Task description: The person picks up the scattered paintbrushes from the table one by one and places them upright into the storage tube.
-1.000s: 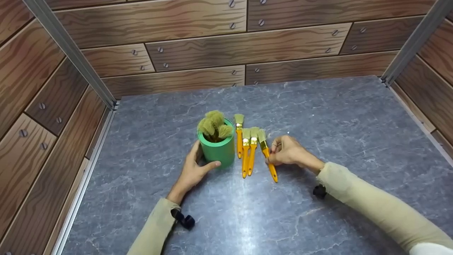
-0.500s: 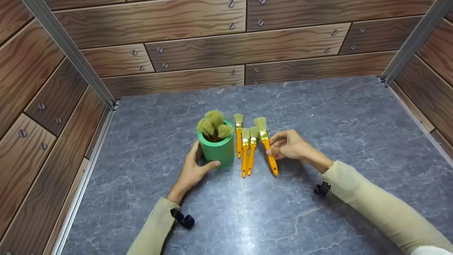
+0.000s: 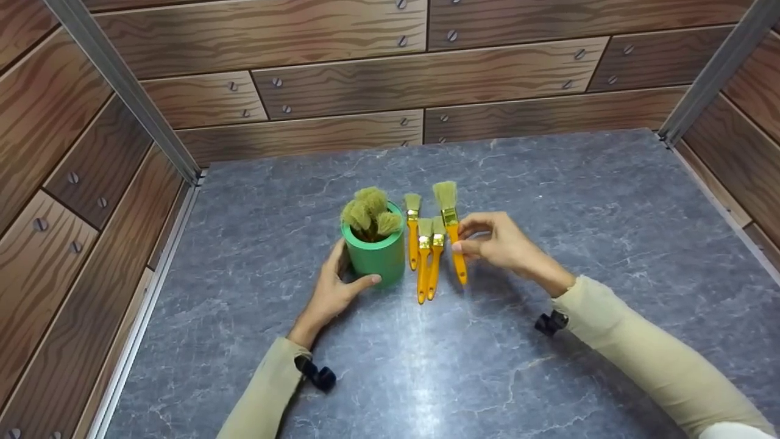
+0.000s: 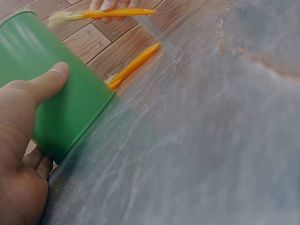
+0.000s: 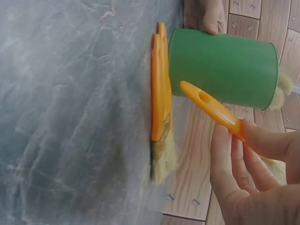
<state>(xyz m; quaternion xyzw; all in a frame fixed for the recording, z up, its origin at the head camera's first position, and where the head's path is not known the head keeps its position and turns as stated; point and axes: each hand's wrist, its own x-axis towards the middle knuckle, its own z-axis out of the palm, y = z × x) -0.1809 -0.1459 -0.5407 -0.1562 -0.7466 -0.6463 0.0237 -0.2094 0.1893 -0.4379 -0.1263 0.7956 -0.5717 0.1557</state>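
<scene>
A green can (image 3: 376,262) stands upright on the table with several bristle heads (image 3: 369,210) poking out of its mouth. My left hand (image 3: 332,289) grips it from the left, thumb across the near side; in the left wrist view the thumb (image 4: 49,83) lies on its wall. To the right, my right hand (image 3: 503,244) pinches a paintbrush (image 3: 451,225) by its orange handle, bristles up, raised off the table. The right wrist view shows that handle (image 5: 211,108) between thumb and fingers. Two paintbrushes (image 3: 429,262) lie side by side between can and right hand, and another paintbrush (image 3: 413,235) lies just beyond them.
The grey marbled table (image 3: 548,177) reaches back to a wood-patterned wall (image 3: 341,91). Similar panels with metal corner posts (image 3: 131,91) close off the left and right sides.
My right hand has picked the rightmost paintbrush up off the table and moved it up and slightly left, away from me. My left hand and the can have stayed put.
</scene>
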